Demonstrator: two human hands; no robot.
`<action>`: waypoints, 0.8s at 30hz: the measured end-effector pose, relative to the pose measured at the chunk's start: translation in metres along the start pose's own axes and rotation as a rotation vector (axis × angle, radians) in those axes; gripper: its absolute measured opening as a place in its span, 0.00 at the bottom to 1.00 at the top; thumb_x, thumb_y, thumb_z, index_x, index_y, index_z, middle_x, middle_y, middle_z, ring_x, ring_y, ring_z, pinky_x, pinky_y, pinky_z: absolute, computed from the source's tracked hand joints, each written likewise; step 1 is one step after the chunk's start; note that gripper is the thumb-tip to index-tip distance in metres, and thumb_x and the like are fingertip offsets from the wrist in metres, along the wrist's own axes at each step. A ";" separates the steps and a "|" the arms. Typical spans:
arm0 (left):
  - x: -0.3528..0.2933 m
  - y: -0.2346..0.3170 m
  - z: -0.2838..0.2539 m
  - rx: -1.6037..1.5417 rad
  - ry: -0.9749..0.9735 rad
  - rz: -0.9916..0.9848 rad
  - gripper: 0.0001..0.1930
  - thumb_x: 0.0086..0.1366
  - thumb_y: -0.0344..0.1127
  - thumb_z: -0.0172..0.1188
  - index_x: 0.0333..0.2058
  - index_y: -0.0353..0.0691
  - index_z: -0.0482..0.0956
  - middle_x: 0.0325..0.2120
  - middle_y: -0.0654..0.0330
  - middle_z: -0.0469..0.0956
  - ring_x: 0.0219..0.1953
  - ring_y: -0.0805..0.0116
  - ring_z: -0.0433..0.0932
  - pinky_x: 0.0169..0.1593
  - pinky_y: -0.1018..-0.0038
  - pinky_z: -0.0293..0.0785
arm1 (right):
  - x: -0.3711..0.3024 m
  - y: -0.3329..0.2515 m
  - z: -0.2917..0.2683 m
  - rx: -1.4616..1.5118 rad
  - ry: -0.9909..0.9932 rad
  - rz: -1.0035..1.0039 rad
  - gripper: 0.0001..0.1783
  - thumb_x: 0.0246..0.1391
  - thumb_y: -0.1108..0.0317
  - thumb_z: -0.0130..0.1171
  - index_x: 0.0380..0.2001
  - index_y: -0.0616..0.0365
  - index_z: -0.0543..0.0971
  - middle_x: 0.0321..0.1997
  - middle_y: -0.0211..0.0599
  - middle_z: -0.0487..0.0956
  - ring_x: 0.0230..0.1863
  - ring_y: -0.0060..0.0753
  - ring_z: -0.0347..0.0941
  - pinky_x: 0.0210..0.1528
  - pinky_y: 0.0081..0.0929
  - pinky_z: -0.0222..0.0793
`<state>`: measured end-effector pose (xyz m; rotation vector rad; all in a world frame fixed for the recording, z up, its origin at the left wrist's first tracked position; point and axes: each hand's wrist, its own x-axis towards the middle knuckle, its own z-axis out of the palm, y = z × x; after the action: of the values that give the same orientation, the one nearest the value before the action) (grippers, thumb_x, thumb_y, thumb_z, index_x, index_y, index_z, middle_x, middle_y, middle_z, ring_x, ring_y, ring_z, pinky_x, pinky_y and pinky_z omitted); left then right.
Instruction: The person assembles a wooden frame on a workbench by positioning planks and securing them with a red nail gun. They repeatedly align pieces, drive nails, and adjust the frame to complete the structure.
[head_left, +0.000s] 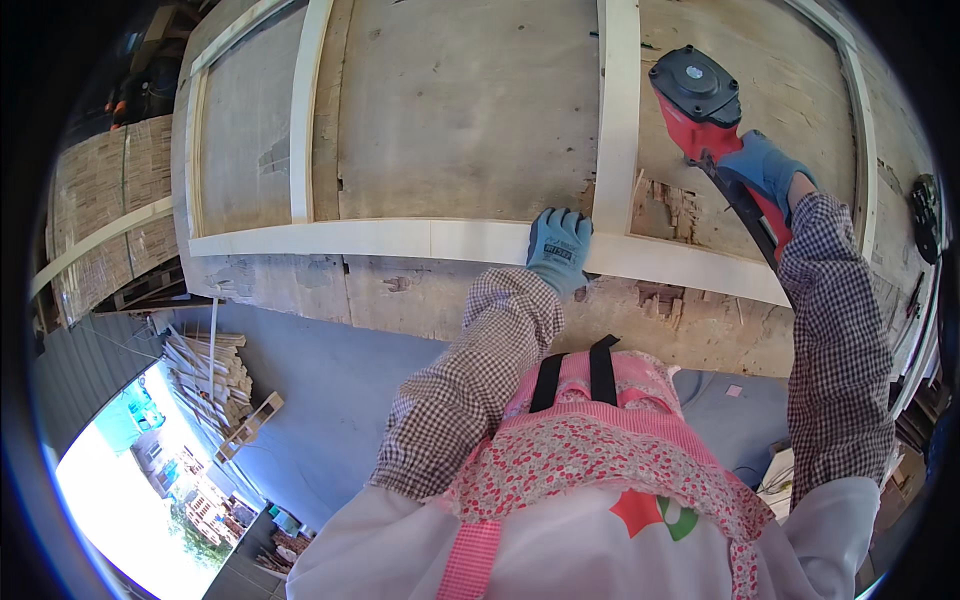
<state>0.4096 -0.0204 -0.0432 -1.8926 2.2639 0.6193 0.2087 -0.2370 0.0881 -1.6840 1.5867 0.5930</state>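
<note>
My right hand [768, 168], in a blue glove, is wrapped round the handle of a red and black nail gun [697, 125]. The nail gun is over the plywood tabletop, right of a pale upright wooden strip [617, 100]. My left hand [560, 248], gloved in blue too, grips the long near wooden strip [380, 238] with its fingers over the far edge. That grip is close to where the upright strip meets the long one. Together the pale strips form a frame lying on the worn plywood [470, 110]. The nail gun's nose is hidden from this view.
Another upright strip [303, 130] crosses the frame at left. The plywood surface is chipped [665, 212] near the right joint. Stacked wooden sheets [110, 190] stand at the left, with a pile of loose slats [205, 370] on the floor. A black object [925, 218] lies at far right.
</note>
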 end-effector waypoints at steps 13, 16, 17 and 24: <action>-0.009 -0.003 -0.001 -0.141 0.061 0.046 0.41 0.37 0.50 0.65 0.51 0.39 0.62 0.49 0.56 0.64 0.50 0.60 0.64 0.54 0.64 0.54 | -0.032 -0.029 -0.011 0.245 -0.182 0.232 0.14 0.48 0.61 0.52 0.29 0.64 0.73 0.19 0.39 0.76 0.17 0.33 0.72 0.17 0.33 0.68; -0.012 -0.003 -0.004 -0.167 0.055 0.041 0.41 0.37 0.50 0.66 0.50 0.39 0.63 0.49 0.55 0.64 0.49 0.59 0.64 0.54 0.64 0.54 | -0.027 -0.029 -0.011 0.265 -0.178 0.232 0.15 0.47 0.62 0.52 0.29 0.65 0.73 0.19 0.40 0.76 0.18 0.34 0.73 0.17 0.32 0.69; -0.008 -0.004 -0.005 -0.164 0.069 0.047 0.40 0.37 0.50 0.66 0.50 0.39 0.63 0.49 0.55 0.64 0.49 0.59 0.64 0.54 0.64 0.55 | -0.026 -0.029 -0.012 0.266 -0.167 0.218 0.15 0.47 0.62 0.52 0.29 0.66 0.73 0.20 0.41 0.76 0.18 0.34 0.73 0.17 0.32 0.69; -0.009 -0.002 0.002 -0.140 0.113 0.035 0.35 0.38 0.49 0.63 0.46 0.40 0.65 0.46 0.56 0.66 0.47 0.59 0.65 0.51 0.64 0.57 | -0.022 -0.029 -0.010 0.262 -0.180 0.200 0.16 0.46 0.62 0.52 0.29 0.69 0.73 0.21 0.43 0.77 0.19 0.34 0.74 0.19 0.31 0.70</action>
<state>0.4134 -0.0112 -0.0426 -2.0028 2.3862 0.7094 0.2325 -0.2313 0.1171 -1.2549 1.6340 0.5898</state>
